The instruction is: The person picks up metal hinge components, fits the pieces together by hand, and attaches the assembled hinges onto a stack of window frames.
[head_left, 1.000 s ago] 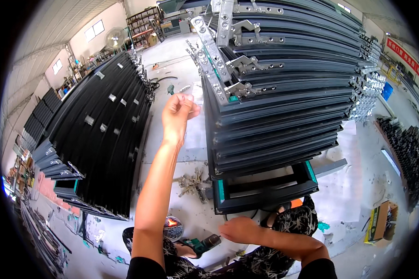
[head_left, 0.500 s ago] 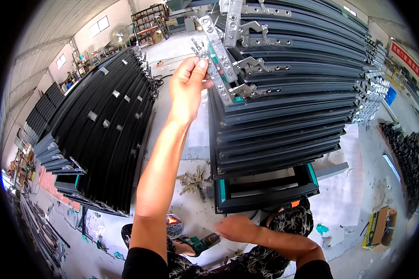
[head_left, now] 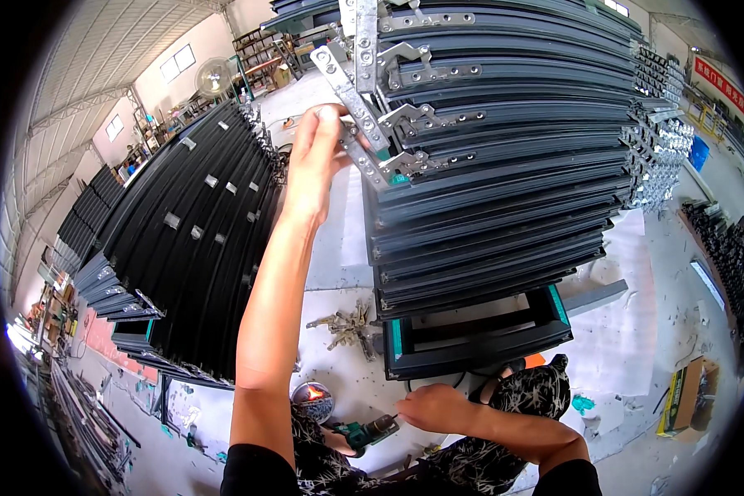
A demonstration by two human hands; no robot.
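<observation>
My left hand (head_left: 312,161) is raised at the near left corner of a tall stack of dark frames (head_left: 504,194). Its thumb and fingers close around a silver metal hinge arm (head_left: 360,157) with round holes, which slants across that corner. Longer perforated arms (head_left: 349,95) stick out just above it. Low in front of me, my right hand (head_left: 438,407) is closed beside the chuck end of a green and black power drill (head_left: 368,433). Whatever its fingers pinch is too small to make out.
Left stands another stack of black frames (head_left: 186,240). Loose metal hinge pieces (head_left: 345,329) lie on the floor near a round container of small dark parts (head_left: 312,403). An open cardboard box (head_left: 691,398) is at the right. Dark profiles (head_left: 723,281) are piled farther right.
The view has shifted slightly, so the frame stack sits farther left. My left hand is still at the hinge arm, gripping lower along it. My right hand remains by the drill's tip.
</observation>
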